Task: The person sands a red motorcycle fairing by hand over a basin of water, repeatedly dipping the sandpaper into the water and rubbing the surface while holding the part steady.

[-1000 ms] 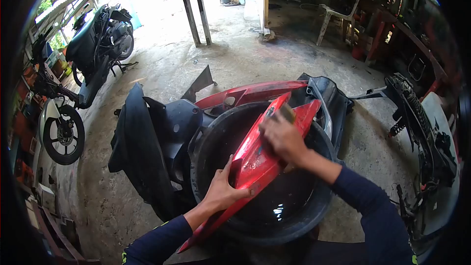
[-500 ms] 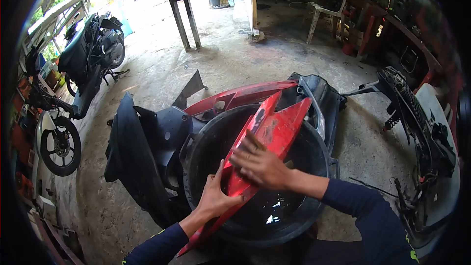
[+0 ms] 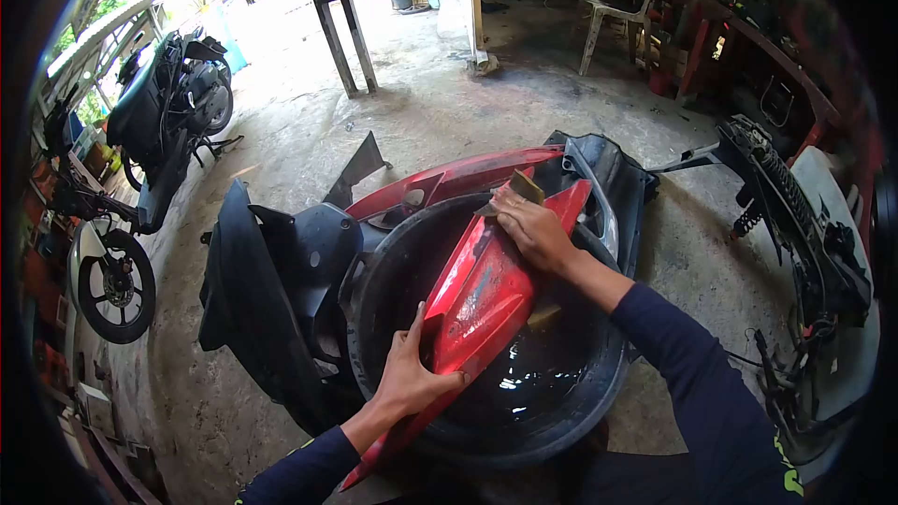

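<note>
Left grip on red panel, yellow right-sleeve mark unreadable

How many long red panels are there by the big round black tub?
2. One long glossy red panel, held by the left hand, slants over the round black tub; a curved red panel runs along the tub's far side. More might be hidden underneath.

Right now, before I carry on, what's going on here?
A person has both hands on a red panel slanting across a black tub with water in it. The left hand grips its lower part; the right hand holds what looks like a yellowish pad against its upper part. Another red panel lies beyond the tub, with black panels to the left.
</note>
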A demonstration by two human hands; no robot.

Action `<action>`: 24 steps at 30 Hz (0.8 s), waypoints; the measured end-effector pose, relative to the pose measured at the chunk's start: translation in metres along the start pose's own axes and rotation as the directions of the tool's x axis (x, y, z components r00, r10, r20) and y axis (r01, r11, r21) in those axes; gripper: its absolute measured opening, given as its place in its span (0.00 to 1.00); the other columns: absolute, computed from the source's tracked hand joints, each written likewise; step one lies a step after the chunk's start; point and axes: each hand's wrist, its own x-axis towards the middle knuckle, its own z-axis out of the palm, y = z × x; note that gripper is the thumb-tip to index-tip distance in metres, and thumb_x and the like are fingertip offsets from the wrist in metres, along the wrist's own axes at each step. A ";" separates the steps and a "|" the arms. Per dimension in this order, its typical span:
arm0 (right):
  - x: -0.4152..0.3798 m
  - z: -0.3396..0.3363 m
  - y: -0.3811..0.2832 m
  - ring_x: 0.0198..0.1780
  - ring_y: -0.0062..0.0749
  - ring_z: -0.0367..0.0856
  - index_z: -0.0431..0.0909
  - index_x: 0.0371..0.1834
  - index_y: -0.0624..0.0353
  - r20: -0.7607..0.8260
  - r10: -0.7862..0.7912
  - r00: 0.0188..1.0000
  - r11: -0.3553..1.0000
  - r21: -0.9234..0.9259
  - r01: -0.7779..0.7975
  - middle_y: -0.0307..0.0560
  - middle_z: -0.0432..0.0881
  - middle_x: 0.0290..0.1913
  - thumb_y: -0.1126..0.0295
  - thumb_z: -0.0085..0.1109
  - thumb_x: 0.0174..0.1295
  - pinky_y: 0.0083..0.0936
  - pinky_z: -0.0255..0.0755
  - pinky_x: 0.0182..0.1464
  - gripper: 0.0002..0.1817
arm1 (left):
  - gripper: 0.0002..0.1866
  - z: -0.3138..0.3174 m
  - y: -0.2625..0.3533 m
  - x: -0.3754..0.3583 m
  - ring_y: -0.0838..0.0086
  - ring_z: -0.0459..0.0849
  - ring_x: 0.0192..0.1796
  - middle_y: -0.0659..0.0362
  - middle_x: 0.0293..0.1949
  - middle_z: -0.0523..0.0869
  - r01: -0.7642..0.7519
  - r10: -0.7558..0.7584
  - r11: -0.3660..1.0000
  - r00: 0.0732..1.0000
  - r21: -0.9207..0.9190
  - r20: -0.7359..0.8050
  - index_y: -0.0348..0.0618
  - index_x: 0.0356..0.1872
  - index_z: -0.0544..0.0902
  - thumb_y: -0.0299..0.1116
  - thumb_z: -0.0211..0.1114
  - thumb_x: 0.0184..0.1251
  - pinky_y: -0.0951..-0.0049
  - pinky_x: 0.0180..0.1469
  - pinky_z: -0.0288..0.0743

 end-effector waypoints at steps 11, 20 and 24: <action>-0.005 0.002 0.016 0.74 0.54 0.75 0.80 0.66 0.64 0.037 -0.016 0.999 0.996 -0.082 0.019 0.61 0.80 0.68 0.66 0.43 0.80 0.42 0.66 0.78 0.22 | 0.71 0.001 -0.003 -0.002 0.52 0.76 0.62 0.40 0.60 0.72 0.003 -0.003 1.000 1.000 -0.001 -0.009 0.42 0.87 0.47 0.53 0.82 0.42 0.61 0.70 0.71; 0.003 0.005 0.031 0.71 0.52 0.79 0.83 0.61 0.66 -0.032 0.045 0.998 0.999 0.023 -0.044 0.59 0.83 0.66 0.66 0.46 0.78 0.42 0.68 0.77 0.20 | 0.72 0.002 -0.002 -0.003 0.53 0.76 0.62 0.40 0.59 0.72 -0.019 0.019 1.000 1.000 0.002 -0.011 0.44 0.87 0.46 0.53 0.83 0.42 0.60 0.70 0.71; -0.016 0.002 -0.029 0.71 0.53 0.79 0.84 0.61 0.61 -0.030 -0.056 0.998 0.979 0.196 0.061 0.59 0.84 0.65 0.64 0.47 0.78 0.45 0.66 0.77 0.20 | 0.72 0.001 -0.003 -0.003 0.52 0.76 0.62 0.40 0.59 0.72 -0.014 0.014 1.000 1.000 0.008 -0.012 0.44 0.87 0.46 0.53 0.83 0.42 0.60 0.70 0.71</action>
